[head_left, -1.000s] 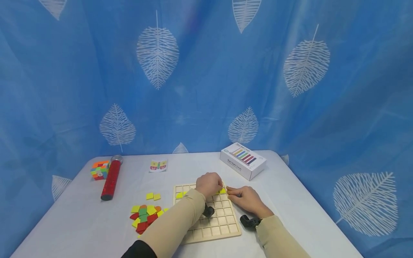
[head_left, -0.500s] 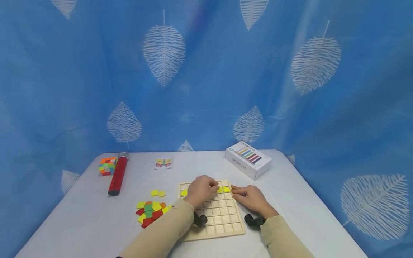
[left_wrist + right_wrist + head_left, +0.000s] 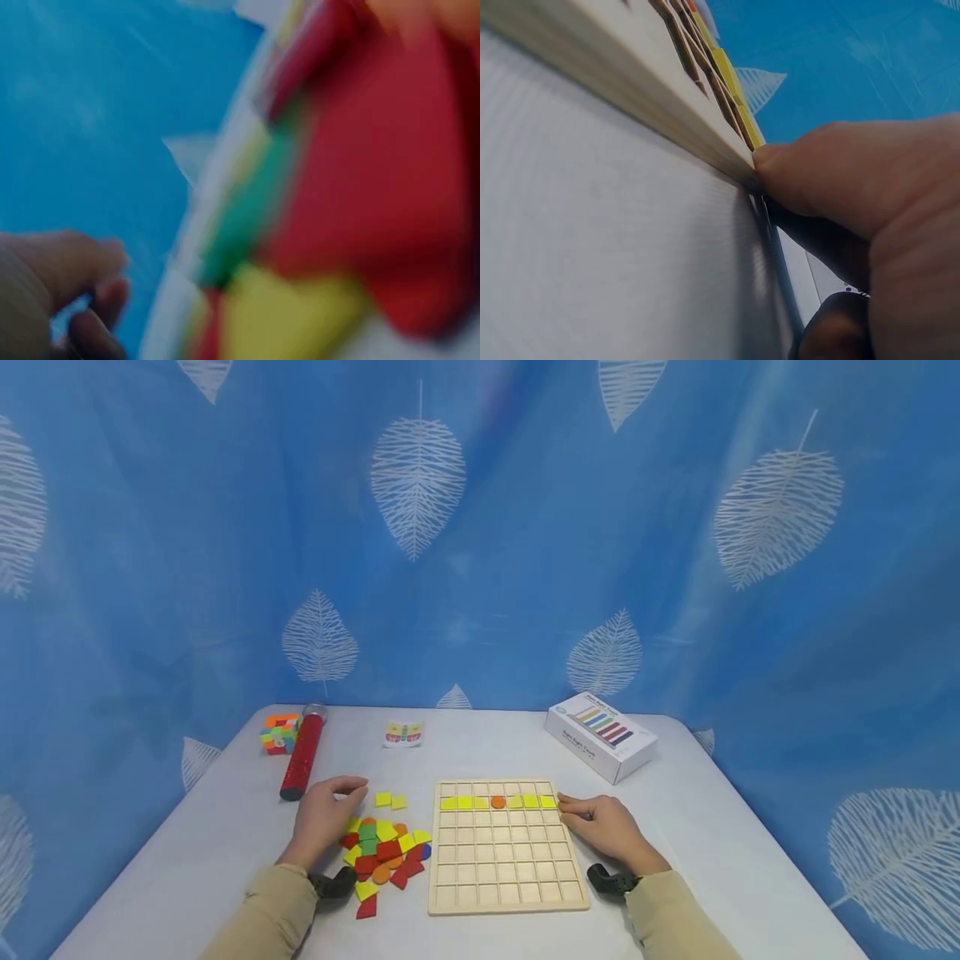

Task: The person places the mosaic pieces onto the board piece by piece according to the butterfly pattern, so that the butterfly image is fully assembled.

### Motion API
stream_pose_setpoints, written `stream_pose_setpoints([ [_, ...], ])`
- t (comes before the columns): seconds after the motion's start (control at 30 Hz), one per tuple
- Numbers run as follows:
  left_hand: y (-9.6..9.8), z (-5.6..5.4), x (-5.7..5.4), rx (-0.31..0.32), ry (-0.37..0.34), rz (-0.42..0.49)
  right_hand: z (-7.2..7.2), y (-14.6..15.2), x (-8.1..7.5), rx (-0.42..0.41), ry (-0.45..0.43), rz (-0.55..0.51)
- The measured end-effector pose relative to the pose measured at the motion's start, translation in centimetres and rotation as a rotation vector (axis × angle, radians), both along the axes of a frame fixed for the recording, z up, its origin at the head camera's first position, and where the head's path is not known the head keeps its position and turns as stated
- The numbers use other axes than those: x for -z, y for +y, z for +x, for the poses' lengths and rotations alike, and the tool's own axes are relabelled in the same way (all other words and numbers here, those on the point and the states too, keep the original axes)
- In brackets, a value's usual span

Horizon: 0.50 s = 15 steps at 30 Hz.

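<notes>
A wooden grid board (image 3: 506, 911) lies on the table. Its second row from the far side holds yellow tiles (image 3: 531, 801) with one orange round tile (image 3: 498, 802) among them. My right hand (image 3: 603, 831) touches the board's right edge with its fingertips; in the right wrist view the thumb (image 3: 802, 169) presses against that wooden edge. My left hand (image 3: 322, 818) is over the table beside a pile of coloured tiles (image 3: 386, 850), fingers loosely bent, with nothing visible between them. Two loose yellow tiles (image 3: 383, 799) lie just right of its fingertips. The left wrist view is blurred.
A small picture card (image 3: 403, 734) with a coloured figure lies at the back. Further left are a puzzle cube (image 3: 280, 734) and a red glittery tube (image 3: 302, 758). A white box (image 3: 600, 737) stands at the back right. A blue curtain (image 3: 510, 568) hangs behind the table.
My left hand has left the board's far row and moved left to the tile pile, uncovering the row with the orange tile. My right hand stays at the board's edge. The head view has shifted left.
</notes>
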<state>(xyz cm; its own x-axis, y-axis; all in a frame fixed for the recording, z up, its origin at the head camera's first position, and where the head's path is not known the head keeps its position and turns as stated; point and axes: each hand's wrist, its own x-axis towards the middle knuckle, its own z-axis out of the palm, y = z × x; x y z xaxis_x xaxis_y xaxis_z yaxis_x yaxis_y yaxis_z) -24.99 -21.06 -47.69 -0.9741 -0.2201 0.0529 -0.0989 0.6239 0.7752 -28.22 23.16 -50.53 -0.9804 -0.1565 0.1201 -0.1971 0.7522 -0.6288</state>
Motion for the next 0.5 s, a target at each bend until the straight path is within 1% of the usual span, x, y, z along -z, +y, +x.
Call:
stream_pose_setpoints([
  [0.1,-0.4,-0.7,1.3,0.003,0.014,0.036,0.0,0.4,0.1,-0.022,0.008,0.007],
  [0.2,-0.4,-1.0,1.9,0.011,0.026,0.053,-0.1,0.4,0.2,-0.040,0.023,0.013],
  [0.37,-0.3,-0.9,2.3,0.031,-0.004,0.008,0.0,0.4,0.2,-0.032,0.037,0.023],
  [0.5,-0.1,-0.7,2.2,0.051,-0.034,-0.058,0.1,0.3,0.1,-0.024,0.037,0.030],
])
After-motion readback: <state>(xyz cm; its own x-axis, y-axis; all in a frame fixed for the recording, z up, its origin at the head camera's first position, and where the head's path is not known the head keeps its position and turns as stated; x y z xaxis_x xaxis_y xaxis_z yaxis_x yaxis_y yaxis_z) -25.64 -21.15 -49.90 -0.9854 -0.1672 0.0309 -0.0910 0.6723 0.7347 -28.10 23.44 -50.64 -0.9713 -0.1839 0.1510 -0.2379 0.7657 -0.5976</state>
